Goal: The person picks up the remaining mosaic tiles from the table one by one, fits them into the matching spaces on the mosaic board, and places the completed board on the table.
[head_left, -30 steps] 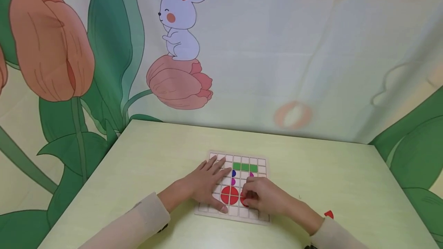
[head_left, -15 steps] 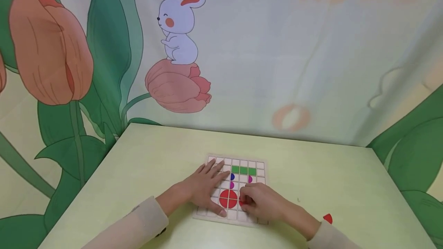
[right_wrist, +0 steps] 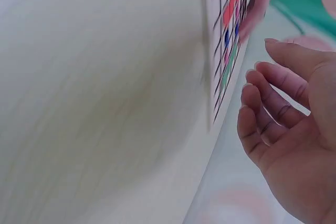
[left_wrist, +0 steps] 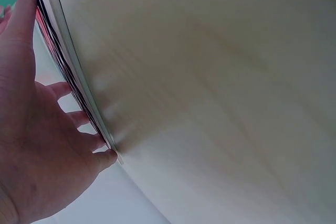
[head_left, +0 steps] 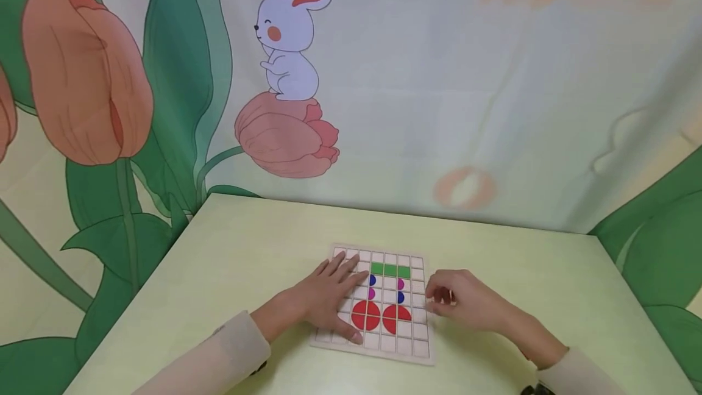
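A pale wooden grid board [head_left: 372,342] lies on the table. My left hand [head_left: 326,300] rests on its left part with fingers spread. On the board are three green squares [head_left: 390,270], a blue half-circle [head_left: 373,280] above a magenta one [head_left: 372,293], and another magenta [head_left: 401,284] and blue [head_left: 401,297] pair. Red quarter pieces form a full circle [head_left: 359,309] at left and three quarters of one [head_left: 390,311] at right, its lower right cell bare. Just off the board's right edge hovers my right hand [head_left: 471,300], fingers loosely curled; the right wrist view shows nothing in it.
The light yellow-green table [head_left: 263,230] extends around the board on every side. Behind it hangs a cloth backdrop [head_left: 395,78] printed with a rabbit and tulips.
My right hand has left the red pieces and moved right, off the board, uncovering the three-quarter circle and a blue half-circle. The loose red piece at right is now almost hidden behind the arm.
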Motion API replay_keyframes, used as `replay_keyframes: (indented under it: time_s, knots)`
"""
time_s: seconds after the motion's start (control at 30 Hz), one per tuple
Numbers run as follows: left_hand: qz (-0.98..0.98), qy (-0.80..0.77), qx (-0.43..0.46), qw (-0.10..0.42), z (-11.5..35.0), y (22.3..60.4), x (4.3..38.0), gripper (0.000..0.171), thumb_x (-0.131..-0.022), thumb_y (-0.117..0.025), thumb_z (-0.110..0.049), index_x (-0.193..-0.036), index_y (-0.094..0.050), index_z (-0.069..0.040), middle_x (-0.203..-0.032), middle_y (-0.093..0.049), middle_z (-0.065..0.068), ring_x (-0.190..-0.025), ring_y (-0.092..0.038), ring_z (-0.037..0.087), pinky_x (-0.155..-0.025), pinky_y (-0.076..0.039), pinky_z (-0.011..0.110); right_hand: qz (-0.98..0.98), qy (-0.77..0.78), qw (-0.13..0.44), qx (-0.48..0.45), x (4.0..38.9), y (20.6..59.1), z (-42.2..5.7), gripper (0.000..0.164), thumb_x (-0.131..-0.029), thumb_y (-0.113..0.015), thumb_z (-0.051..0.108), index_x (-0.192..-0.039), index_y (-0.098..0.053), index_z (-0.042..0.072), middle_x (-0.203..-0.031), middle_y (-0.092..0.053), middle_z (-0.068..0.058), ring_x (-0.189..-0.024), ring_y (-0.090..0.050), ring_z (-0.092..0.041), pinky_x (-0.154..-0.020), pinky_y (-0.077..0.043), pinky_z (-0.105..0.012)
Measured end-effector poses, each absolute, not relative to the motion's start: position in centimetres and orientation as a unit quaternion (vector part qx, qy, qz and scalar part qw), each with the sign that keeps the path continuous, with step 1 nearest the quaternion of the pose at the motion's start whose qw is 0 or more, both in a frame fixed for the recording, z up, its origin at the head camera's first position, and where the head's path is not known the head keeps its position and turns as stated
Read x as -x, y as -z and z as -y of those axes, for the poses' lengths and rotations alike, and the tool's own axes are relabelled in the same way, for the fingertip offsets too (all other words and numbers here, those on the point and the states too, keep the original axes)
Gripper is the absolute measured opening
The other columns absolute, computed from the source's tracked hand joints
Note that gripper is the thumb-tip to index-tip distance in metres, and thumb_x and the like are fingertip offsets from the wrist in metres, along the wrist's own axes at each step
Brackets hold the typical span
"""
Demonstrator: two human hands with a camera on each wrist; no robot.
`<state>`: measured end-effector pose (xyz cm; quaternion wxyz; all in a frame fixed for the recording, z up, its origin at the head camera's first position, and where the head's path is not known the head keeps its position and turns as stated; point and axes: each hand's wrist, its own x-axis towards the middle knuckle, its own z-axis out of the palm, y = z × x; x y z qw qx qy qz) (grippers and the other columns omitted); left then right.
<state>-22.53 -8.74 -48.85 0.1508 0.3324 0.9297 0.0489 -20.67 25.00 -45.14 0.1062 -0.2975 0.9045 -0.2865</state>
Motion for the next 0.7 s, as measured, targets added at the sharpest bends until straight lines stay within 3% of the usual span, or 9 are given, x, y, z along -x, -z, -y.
replay_keyframes:
  time_s: [0.33, 0.7]
  knots:
    - [-0.931, -0.048, -0.33, 0.147, 8.8, 48.9, 22.6, 0.129, -0.071, -0.063, -0.095, -0.172, -0.017, -0.028, -0.179, -0.001, 0.006, -0.164, 0.002, 0.036, -0.131, -0.008, 0.057, -0.912, 0.301, 0.08, 0.266, 20.8, 45.6, -32.3, 0.01, -0.095, -0.082, 0.016, -0.101, -0.074, 0.014, -0.092, -0.065, 0.009, -0.082, -0.059, -0.008, -0.071, -0.055, -0.026]
    - [-0.928, -0.048, -0.338, 0.149, 8.6, 48.7, 22.6, 0.13, -0.072, -0.063, -0.095, -0.172, -0.016, -0.026, -0.179, 0.0, 0.006, -0.164, 0.003, 0.035, -0.131, -0.008, 0.056, -0.919, 0.302, 0.114, 0.225, 18.8, 46.6, -37.5, 0.014, -0.095, -0.082, 0.019, -0.104, -0.074, 0.014, -0.097, -0.066, 0.008, -0.087, -0.06, -0.006, -0.076, -0.056, -0.026]
